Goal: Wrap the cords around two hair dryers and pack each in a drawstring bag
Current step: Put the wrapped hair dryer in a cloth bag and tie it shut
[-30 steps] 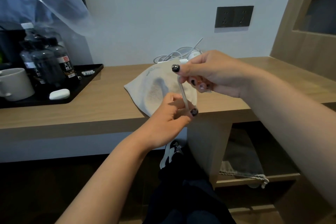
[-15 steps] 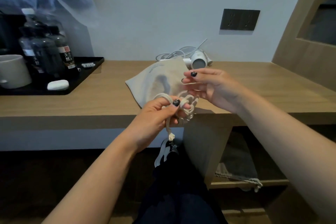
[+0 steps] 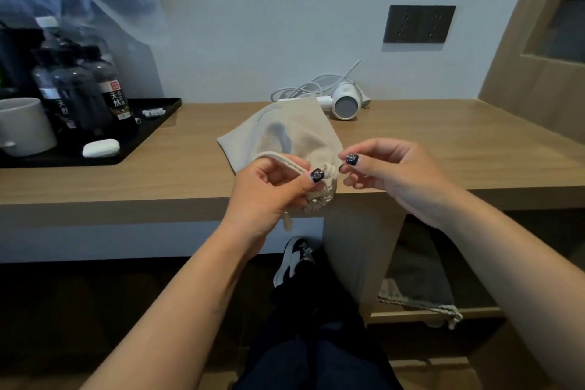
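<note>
A bulging beige drawstring bag (image 3: 285, 133) lies on the wooden desk (image 3: 443, 152), its gathered neck at the front edge. My left hand (image 3: 269, 196) grips the bag's drawstring (image 3: 278, 158) and the gathered neck; a knotted cord end hangs below my fist. My right hand (image 3: 389, 171) hovers just right of the neck with loosely curled fingers, holding nothing. A white hair dryer (image 3: 343, 103) lies behind the bag near the wall, its white cord (image 3: 304, 89) loose in loops behind it. A second grey drawstring bag (image 3: 418, 291) sits on a lower shelf.
A black tray (image 3: 148, 130) at the left holds dark bottles (image 3: 79, 95), a white mug (image 3: 22, 127) and a small white case (image 3: 100, 147). A dark wall socket (image 3: 418, 24) is above the dryer. A wooden cabinet (image 3: 538, 79) stands to the right. My legs are under the desk.
My right hand let go of the drawstring, came down and moved right of the bag's neck. My left hand now holds the gathered neck and the cord at the desk's front edge.
</note>
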Action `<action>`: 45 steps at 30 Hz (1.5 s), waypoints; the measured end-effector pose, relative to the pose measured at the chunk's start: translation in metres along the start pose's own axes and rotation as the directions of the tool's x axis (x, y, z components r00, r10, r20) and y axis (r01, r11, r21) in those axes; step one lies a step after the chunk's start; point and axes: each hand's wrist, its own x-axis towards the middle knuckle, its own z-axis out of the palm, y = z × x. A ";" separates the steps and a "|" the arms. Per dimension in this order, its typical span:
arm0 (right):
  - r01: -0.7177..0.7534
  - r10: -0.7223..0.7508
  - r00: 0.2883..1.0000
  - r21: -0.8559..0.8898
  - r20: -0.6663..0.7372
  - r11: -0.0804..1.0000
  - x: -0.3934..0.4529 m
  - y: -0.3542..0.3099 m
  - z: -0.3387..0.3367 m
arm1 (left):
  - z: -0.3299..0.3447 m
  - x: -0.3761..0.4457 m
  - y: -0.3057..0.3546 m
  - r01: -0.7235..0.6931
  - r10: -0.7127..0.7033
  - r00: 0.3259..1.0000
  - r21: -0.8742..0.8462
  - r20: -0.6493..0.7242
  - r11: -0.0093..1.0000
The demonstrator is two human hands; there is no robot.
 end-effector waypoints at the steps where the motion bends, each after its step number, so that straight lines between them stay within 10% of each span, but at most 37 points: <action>1: 0.005 -0.005 1.000 0.007 0.004 1.000 -0.002 -0.001 0.002 | 0.001 0.000 0.000 -0.004 0.004 1.000 0.019 -0.009 1.000; 19: -0.194 0.206 0.978 0.240 -0.028 0.951 -0.015 -0.018 0.017 | 0.003 0.005 0.004 -0.063 0.039 0.992 0.203 0.122 0.977; 26: -0.282 0.361 0.932 0.606 -0.010 0.744 -0.024 -0.010 0.024 | 0.002 0.009 0.007 -0.140 0.114 0.984 0.199 0.138 0.970; 32: -0.224 0.261 0.965 0.439 -0.025 0.870 -0.035 0.002 0.033 | 0.007 0.003 0.001 -0.012 0.011 0.999 -0.023 -0.038 1.000; 39: -0.064 0.071 0.994 0.075 -0.087 0.995 -0.032 0.010 0.049 | 0.012 -0.008 -0.003 -0.186 0.189 0.976 0.040 -0.106 0.982; 45: 0.076 -0.100 0.978 -0.134 -0.184 0.988 -0.023 0.015 0.059 | 0.004 -0.020 -0.014 -0.588 0.660 0.751 0.448 -0.007 0.674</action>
